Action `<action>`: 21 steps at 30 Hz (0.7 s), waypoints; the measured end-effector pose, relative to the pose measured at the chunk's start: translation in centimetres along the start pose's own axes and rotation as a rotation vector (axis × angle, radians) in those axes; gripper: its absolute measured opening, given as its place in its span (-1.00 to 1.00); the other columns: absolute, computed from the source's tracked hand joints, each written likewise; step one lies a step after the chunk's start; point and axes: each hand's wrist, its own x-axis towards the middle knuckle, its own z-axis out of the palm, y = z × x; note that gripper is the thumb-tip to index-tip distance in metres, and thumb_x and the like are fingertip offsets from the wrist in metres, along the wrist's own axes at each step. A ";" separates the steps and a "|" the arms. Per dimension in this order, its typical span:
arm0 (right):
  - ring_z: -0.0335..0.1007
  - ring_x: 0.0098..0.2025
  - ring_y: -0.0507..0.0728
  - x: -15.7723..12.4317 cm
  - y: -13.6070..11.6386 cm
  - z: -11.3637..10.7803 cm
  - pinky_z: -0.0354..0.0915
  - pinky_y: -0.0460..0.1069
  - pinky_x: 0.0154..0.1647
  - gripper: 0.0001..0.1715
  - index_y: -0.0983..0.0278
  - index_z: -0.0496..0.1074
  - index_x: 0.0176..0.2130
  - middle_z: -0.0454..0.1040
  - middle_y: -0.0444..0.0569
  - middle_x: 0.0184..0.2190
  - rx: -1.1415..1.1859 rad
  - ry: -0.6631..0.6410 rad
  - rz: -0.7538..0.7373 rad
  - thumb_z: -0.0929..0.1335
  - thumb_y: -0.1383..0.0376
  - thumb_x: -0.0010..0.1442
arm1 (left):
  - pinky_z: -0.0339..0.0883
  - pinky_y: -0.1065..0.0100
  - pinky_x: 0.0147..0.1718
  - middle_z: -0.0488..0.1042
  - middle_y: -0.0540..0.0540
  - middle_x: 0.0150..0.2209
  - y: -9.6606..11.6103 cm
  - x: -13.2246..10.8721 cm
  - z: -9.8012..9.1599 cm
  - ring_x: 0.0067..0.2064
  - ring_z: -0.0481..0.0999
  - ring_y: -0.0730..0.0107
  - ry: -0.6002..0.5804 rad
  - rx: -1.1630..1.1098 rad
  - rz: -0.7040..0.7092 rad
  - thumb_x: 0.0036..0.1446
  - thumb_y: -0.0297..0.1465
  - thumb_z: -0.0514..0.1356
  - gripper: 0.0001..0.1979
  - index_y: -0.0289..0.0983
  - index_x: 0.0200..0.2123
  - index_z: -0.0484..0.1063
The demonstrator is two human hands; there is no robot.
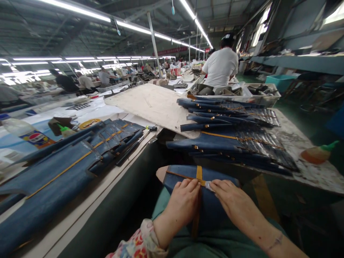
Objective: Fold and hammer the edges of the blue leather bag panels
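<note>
Across my lap lies a blue leather-like panel (172, 174) with yellow straps; one yellow strap (199, 172) runs down it and crosses a thin strip. My left hand (184, 200) is closed, its curled fingertips gripping the panel where the straps meet. Just right of there, my right hand (232, 197) pinches a small whitish piece (209, 186) against the panel, too small to make out in full. Both thumbs are mostly hidden. A pale tip (161, 173) sticks out at the panel's left end.
Blue strapped panels are stacked on the left table (72, 163) and overlap on the right table (228, 138). A hammer (150, 129) lies near the left table's edge. Glue bottles (317, 154), a Pepsi bottle (29, 132), and a beige board (150, 104) are around. A person (221, 66) sits ahead.
</note>
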 end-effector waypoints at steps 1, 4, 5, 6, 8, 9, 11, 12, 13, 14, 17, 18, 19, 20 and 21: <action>0.33 -0.13 0.18 0.2 0.0 -0.2 0.39 0.09 -0.15 -0.57 0.32 0.40 -0.05 0.41 0.04 -0.10 0.037 -0.009 0.000 0.14 0.51 0.17 | 0.25 0.23 -0.13 0.35 -0.04 0.05 -0.1 -0.1 -0.1 -0.04 0.30 0.32 -0.003 -0.021 -0.009 0.19 -0.45 0.01 -0.68 -0.19 0.03 0.29; 0.29 -0.08 0.16 1.3 -0.4 -0.9 0.35 0.09 -0.06 -0.57 0.31 0.38 -0.02 0.39 0.01 -0.06 0.141 -0.031 -0.005 0.14 0.51 0.19 | 0.25 0.27 -0.12 0.35 0.03 0.06 -0.5 -0.5 -0.4 -0.04 0.31 0.37 0.016 -0.087 -0.048 0.22 -0.45 0.00 -0.66 -0.10 0.05 0.27; 0.28 -0.06 0.15 1.7 -0.7 -1.2 0.34 0.09 -0.03 -0.56 0.31 0.37 0.00 0.39 0.01 -0.05 0.165 -0.034 -0.014 0.14 0.52 0.19 | 0.25 0.27 -0.12 0.34 0.02 0.06 -0.7 -0.7 -0.4 -0.04 0.31 0.38 0.027 -0.092 -0.056 0.22 -0.45 0.00 -0.65 -0.11 0.07 0.25; 0.27 -0.05 0.15 2.1 -1.0 -1.4 0.33 0.09 -0.01 -0.55 0.32 0.36 0.01 0.38 0.00 -0.04 0.183 -0.037 -0.025 0.15 0.53 0.19 | 0.25 0.26 -0.11 0.34 0.01 0.07 -0.9 -0.8 -0.4 -0.03 0.31 0.37 0.040 -0.085 -0.065 0.23 -0.45 -0.01 -0.64 -0.12 0.08 0.24; 0.25 -0.04 0.16 2.9 -1.5 -1.5 0.30 0.10 0.02 -0.56 0.34 0.35 0.03 0.37 0.00 -0.03 0.202 -0.048 -0.044 0.18 0.53 0.19 | 0.25 0.23 -0.10 0.33 -0.03 0.08 -1.2 -1.0 -0.3 -0.01 0.30 0.34 0.051 -0.045 -0.093 0.23 -0.44 -0.02 -0.63 -0.17 0.10 0.23; 0.25 -0.04 0.16 3.2 -1.7 -1.3 0.30 0.10 0.02 -0.57 0.34 0.36 0.02 0.38 -0.01 -0.03 0.205 -0.051 -0.046 0.20 0.53 0.19 | 0.25 0.22 -0.10 0.33 -0.05 0.08 -1.4 -1.1 -0.1 -0.01 0.30 0.32 0.050 -0.022 -0.111 0.23 -0.44 -0.02 -0.64 -0.19 0.10 0.23; 0.26 -0.07 0.17 3.6 -1.9 -0.5 0.32 0.10 0.00 -0.60 0.34 0.39 0.00 0.40 -0.02 -0.06 0.199 -0.052 -0.037 0.24 0.53 0.17 | 0.24 0.20 -0.10 0.33 -0.05 0.08 -1.8 -1.3 0.1 -0.01 0.30 0.29 0.043 0.015 -0.149 0.22 -0.45 -0.01 -0.64 -0.21 0.09 0.25; 0.27 -0.09 0.17 3.8 -1.9 0.0 0.33 0.10 -0.01 -0.60 0.34 0.40 -0.02 0.41 -0.02 -0.07 0.190 -0.052 -0.033 0.26 0.53 0.16 | 0.24 0.19 -0.10 0.33 -0.05 0.09 -1.9 -1.5 0.2 -0.01 0.30 0.27 0.040 0.025 -0.162 0.22 -0.45 -0.01 -0.64 -0.21 0.09 0.26; 0.28 -0.10 0.18 3.9 -2.0 0.5 0.33 0.10 -0.02 -0.60 0.34 0.41 -0.02 0.42 -0.02 -0.07 0.180 -0.053 -0.035 0.28 0.53 0.14 | 0.23 0.18 -0.10 0.32 -0.05 0.09 -2.1 -1.6 0.3 -0.01 0.30 0.27 0.035 0.029 -0.169 0.22 -0.46 -0.01 -0.63 -0.20 0.10 0.25; 0.28 -0.09 0.18 4.1 -2.0 1.0 0.33 0.10 -0.02 -0.60 0.34 0.42 -0.02 0.42 -0.02 -0.07 0.171 -0.054 -0.043 0.29 0.54 0.13 | 0.23 0.18 -0.10 0.31 -0.04 0.10 -2.2 -1.7 0.3 0.00 0.29 0.26 0.030 0.030 -0.170 0.22 -0.46 -0.01 -0.62 -0.19 0.10 0.24; 0.26 -0.07 0.20 4.6 -2.4 2.0 0.32 0.11 0.00 -0.57 0.35 0.41 -0.01 0.40 -0.02 -0.03 0.167 -0.064 -0.072 0.29 0.55 0.12 | 0.21 0.19 -0.09 0.30 -0.03 0.12 -2.6 -2.0 0.1 0.01 0.28 0.26 0.026 0.021 -0.166 0.21 -0.46 -0.01 -0.60 -0.19 0.12 0.23; 0.26 -0.06 0.20 4.9 -2.6 2.2 0.32 0.11 0.00 -0.56 0.35 0.41 0.00 0.39 -0.03 -0.03 0.171 -0.065 -0.074 0.28 0.56 0.12 | 0.21 0.19 -0.08 0.30 -0.02 0.11 -2.8 -2.1 0.0 0.01 0.27 0.25 0.029 0.019 -0.171 0.21 -0.47 -0.01 -0.60 -0.20 0.12 0.23; 0.25 -0.06 0.20 5.2 -2.8 2.3 0.32 0.10 0.01 -0.56 0.35 0.40 0.00 0.39 -0.03 -0.02 0.176 -0.068 -0.072 0.28 0.56 0.12 | 0.20 0.19 -0.08 0.30 -0.02 0.11 -3.0 -2.2 -0.1 0.01 0.27 0.25 0.031 0.019 -0.179 0.21 -0.47 0.00 -0.60 -0.21 0.11 0.24; 0.25 -0.06 0.19 5.5 -3.0 2.4 0.31 0.10 0.01 -0.55 0.35 0.40 0.01 0.39 -0.04 -0.02 0.182 -0.072 -0.070 0.28 0.56 0.13 | 0.20 0.19 -0.08 0.30 -0.02 0.11 -3.3 -2.3 -0.2 0.01 0.27 0.25 0.033 0.022 -0.190 0.20 -0.47 0.00 -0.60 -0.20 0.11 0.24; 0.25 -0.06 0.19 5.9 -3.3 2.5 0.30 0.10 0.02 -0.56 0.35 0.40 0.01 0.39 -0.04 -0.02 0.187 -0.076 -0.070 0.28 0.56 0.13 | 0.20 0.19 -0.09 0.30 -0.02 0.11 -3.5 -2.4 -0.3 0.02 0.27 0.24 0.031 0.028 -0.203 0.21 -0.47 -0.01 -0.61 -0.20 0.11 0.24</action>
